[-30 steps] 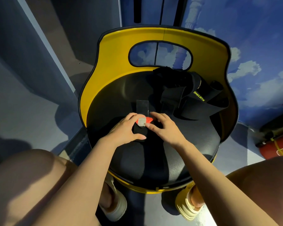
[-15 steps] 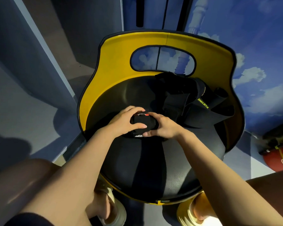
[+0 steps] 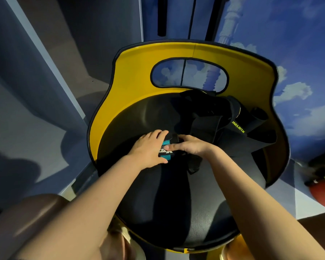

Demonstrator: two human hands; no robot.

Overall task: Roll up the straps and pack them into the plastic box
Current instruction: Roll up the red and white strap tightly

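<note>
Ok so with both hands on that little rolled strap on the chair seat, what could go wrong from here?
1. The rolled strap is pinched only between the left hand and right hand; easing either grip could let it spring loose.
2. The seat is domed and slick, so a released roll might slide off.
3. The loose black straps piled behind could tangle with it. No plastic box is in view, so carrying is likely.

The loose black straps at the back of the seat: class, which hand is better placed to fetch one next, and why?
Probably the right hand: the loose straps lie right behind it. The left hand, farther away, grips the rolled strap.
</note>
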